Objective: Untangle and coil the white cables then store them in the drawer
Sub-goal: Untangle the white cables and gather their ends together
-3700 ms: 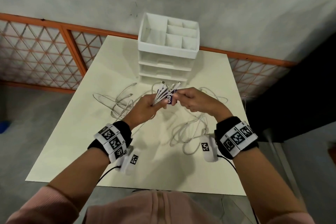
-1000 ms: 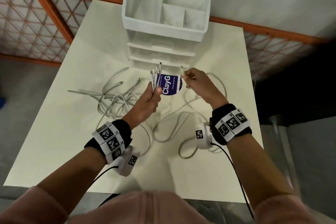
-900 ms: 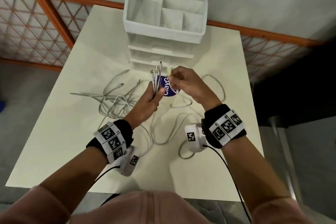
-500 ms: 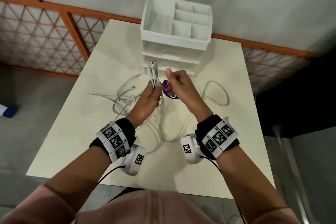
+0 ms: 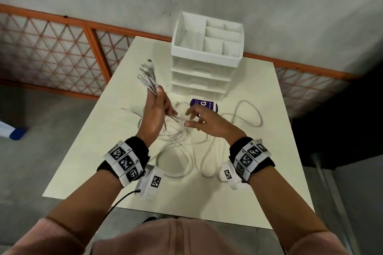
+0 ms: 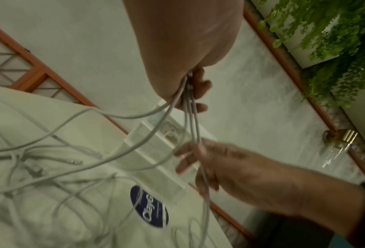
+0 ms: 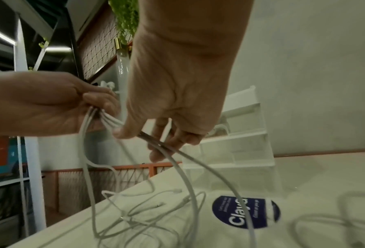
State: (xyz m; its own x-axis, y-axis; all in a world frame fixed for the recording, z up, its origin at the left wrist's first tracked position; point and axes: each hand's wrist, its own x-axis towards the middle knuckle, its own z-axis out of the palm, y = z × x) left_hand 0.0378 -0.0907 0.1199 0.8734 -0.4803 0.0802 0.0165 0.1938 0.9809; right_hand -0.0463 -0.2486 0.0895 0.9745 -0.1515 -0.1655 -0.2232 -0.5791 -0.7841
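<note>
Several white cables (image 5: 178, 136) lie tangled on the cream table (image 5: 99, 151). My left hand (image 5: 157, 107) is raised and grips a bundle of their ends, with the connectors (image 5: 147, 74) sticking up past the fingers. Strands hang from this hand (image 6: 190, 107) down to the table. My right hand (image 5: 196, 119) is just right of it, lower, with its thumb and fingers loosely curled round the hanging strands (image 7: 156, 142). The white drawer unit (image 5: 201, 83) stands behind the hands with all its drawers shut.
A round purple label (image 5: 204, 105) lies flat on the table in front of the drawer unit. One cable loop (image 5: 247, 114) lies apart at the right. An open divided tray (image 5: 207, 41) tops the unit. An orange mesh fence (image 5: 51, 51) runs behind the table.
The purple label has left my hands and now lies on the table. My left hand has lifted the bundle up and to the left. My right hand has dropped onto the hanging strands.
</note>
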